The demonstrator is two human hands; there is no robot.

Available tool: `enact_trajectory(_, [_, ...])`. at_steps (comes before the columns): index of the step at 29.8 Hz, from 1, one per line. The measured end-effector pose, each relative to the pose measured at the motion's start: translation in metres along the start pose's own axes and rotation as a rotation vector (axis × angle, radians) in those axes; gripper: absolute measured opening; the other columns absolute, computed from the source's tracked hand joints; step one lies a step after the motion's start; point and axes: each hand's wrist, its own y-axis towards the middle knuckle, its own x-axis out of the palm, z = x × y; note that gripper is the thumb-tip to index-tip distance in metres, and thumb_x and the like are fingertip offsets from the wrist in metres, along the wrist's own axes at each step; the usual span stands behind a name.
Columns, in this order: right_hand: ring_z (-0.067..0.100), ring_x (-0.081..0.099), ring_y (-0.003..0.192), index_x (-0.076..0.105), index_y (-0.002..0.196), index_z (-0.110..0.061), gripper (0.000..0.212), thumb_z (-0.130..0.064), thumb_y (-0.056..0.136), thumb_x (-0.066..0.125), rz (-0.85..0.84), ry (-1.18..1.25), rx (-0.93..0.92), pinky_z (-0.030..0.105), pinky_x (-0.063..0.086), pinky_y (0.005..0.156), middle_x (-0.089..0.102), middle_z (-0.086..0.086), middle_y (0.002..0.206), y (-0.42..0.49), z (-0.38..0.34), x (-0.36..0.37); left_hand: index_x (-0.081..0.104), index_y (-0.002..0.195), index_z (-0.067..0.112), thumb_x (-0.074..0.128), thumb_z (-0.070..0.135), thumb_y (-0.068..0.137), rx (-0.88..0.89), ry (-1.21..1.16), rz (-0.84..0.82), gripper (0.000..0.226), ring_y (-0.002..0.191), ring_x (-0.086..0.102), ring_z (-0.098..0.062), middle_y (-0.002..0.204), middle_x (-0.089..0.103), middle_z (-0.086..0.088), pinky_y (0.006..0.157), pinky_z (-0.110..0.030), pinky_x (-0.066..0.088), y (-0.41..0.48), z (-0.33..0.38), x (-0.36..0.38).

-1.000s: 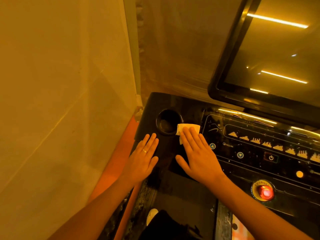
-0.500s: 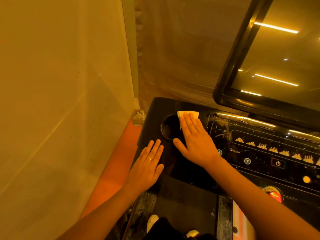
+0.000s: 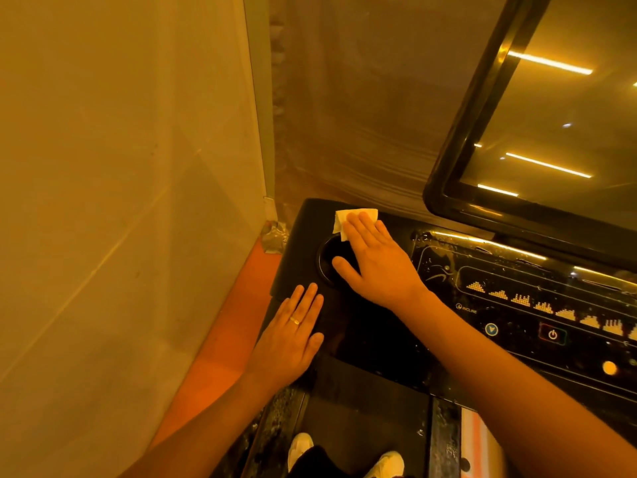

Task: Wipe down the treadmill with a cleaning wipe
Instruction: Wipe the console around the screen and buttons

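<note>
Surroundings: pale wall point(image 3: 120, 201) on the left, strip of orange floor point(image 3: 220, 357) at its foot, plastic sheeting point(image 3: 344, 115) behind; amber light over everything.
Treadmill console point(image 3: 372, 343): glossy black; round cup holder point(image 3: 325, 258) near the far-left corner; dark tilted screen point(image 3: 551, 115) at upper right, reflecting strip lights.
Cleaning wipe point(image 3: 355, 215): small, white, folded into a rough rectangle, one corner sticking out to the left; lying on the console's far-left area, just beyond the cup holder's rim, partly under the fingertips.
Right hand point(image 3: 375, 260): flat, fingers straight and close together, pressing the wipe down onto the console; thumb spread out over the cup holder's opening; nothing gripped.
Left hand point(image 3: 293, 336): flat, palm down, fingers straight, resting on the console's near-left edge, apart from the wipe; ring point(image 3: 295, 321) on one finger; holding nothing.
Control panel point(image 3: 517, 270): speckled surface, row of bar-graph icons, lit power button point(image 3: 553, 335), arrow button point(image 3: 491, 329), amber dot point(image 3: 609, 368).
Below: two light shoes point(image 3: 300, 445) at the bottom edge.
</note>
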Motion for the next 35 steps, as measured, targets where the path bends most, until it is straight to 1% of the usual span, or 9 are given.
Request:
enact_trajectory(4, [0.026, 0.005, 0.156, 0.024, 0.158, -0.006, 0.072, -0.053, 0.105, 0.032, -0.006, -0.023, 0.005, 0.034, -0.006, 0.12, 0.018, 0.013, 0.167, 0.026, -0.016, -0.002, 0.025, 0.158, 0.009, 0.032, 0.039, 0.107, -0.006, -0.017, -0.009, 0.06, 0.155, 0.008, -0.028, 0.168, 0.013, -0.008, 0.121, -0.046, 0.024, 0.0, 0.0, 0.0])
enact_trajectory(10, [0.017, -0.008, 0.155, 0.01, 0.161, -0.012, 0.07, -0.054, 0.106, 0.021, 0.01, 0.085, 0.139, 0.03, -0.011, 0.12, 0.003, 0.007, 0.169, 0.003, -0.015, 0.001, 0.025, 0.158, 0.01, 0.034, 0.039, 0.106, -0.015, -0.03, -0.002, 0.06, 0.155, 0.008, -0.027, 0.168, 0.014, -0.007, 0.121, -0.045, 0.024, 0.0, 0.0, 0.001])
enact_trajectory(16, [0.018, -0.017, 0.153, -0.001, 0.161, -0.011, 0.074, -0.057, 0.104, 0.014, 0.047, 0.093, 0.273, 0.033, -0.012, 0.122, -0.01, 0.008, 0.168, -0.035, -0.026, 0.015, 0.018, 0.159, 0.013, 0.029, 0.043, 0.107, -0.033, -0.055, -0.006, 0.061, 0.155, 0.006, -0.025, 0.168, 0.011, -0.006, 0.122, -0.045, 0.021, 0.0, -0.001, 0.002])
enact_trajectory(19, [0.019, -0.014, 0.154, 0.004, 0.161, -0.011, 0.073, -0.056, 0.104, 0.014, 0.074, 0.083, 0.262, 0.034, -0.013, 0.121, -0.005, 0.01, 0.168, -0.037, -0.024, 0.016, 0.011, 0.16, 0.016, 0.023, 0.044, 0.108, -0.034, -0.068, -0.012, 0.06, 0.155, 0.005, -0.024, 0.169, 0.006, -0.003, 0.123, -0.042, 0.017, -0.001, -0.001, 0.003])
enact_trajectory(22, [0.022, 0.003, 0.156, 0.024, 0.158, -0.01, 0.066, -0.05, 0.106, 0.021, 0.137, 0.056, 0.214, 0.036, -0.009, 0.122, 0.016, 0.011, 0.167, -0.028, -0.016, 0.006, 0.009, 0.16, 0.018, 0.019, 0.046, 0.109, -0.038, -0.084, -0.012, 0.059, 0.155, 0.006, -0.025, 0.169, 0.009, -0.004, 0.123, -0.041, 0.016, -0.001, -0.002, 0.003])
enact_trajectory(23, [0.023, 0.006, 0.156, 0.025, 0.157, -0.01, 0.064, -0.048, 0.106, 0.022, 0.155, 0.049, 0.208, 0.037, -0.009, 0.122, 0.019, 0.011, 0.167, -0.025, -0.015, 0.004, 0.01, 0.16, 0.018, 0.018, 0.046, 0.109, -0.037, -0.088, -0.011, 0.059, 0.155, 0.007, -0.026, 0.168, 0.01, -0.005, 0.122, -0.041, 0.017, -0.001, -0.001, 0.002])
enact_trajectory(27, [0.023, -0.01, 0.155, 0.004, 0.161, -0.01, 0.072, -0.053, 0.106, 0.02, 0.111, 0.04, 0.243, 0.036, -0.012, 0.123, 0.0, 0.011, 0.169, -0.015, -0.019, 0.012, 0.008, 0.16, 0.019, 0.016, 0.047, 0.109, -0.043, -0.094, -0.003, 0.059, 0.155, 0.006, -0.024, 0.168, 0.012, -0.005, 0.122, -0.043, 0.021, 0.0, 0.0, 0.0])
enact_trajectory(30, [0.021, -0.012, 0.155, 0.002, 0.161, -0.011, 0.073, -0.056, 0.105, 0.017, 0.128, 0.06, 0.293, 0.037, -0.01, 0.124, -0.003, 0.009, 0.169, -0.01, -0.019, 0.015, 0.007, 0.16, 0.019, 0.018, 0.045, 0.109, -0.035, -0.102, -0.006, 0.059, 0.155, 0.007, -0.025, 0.167, 0.015, -0.008, 0.118, -0.048, 0.026, 0.001, 0.0, -0.001])
enact_trajectory(35, [0.022, -0.011, 0.155, 0.002, 0.161, -0.01, 0.075, -0.058, 0.104, 0.016, 0.127, 0.042, 0.273, 0.038, -0.007, 0.125, -0.003, 0.01, 0.169, -0.015, -0.014, 0.017, 0.01, 0.16, 0.017, 0.018, 0.045, 0.109, -0.028, -0.102, -0.015, 0.059, 0.155, 0.008, -0.027, 0.168, 0.011, -0.006, 0.119, -0.046, 0.023, 0.0, -0.001, 0.0])
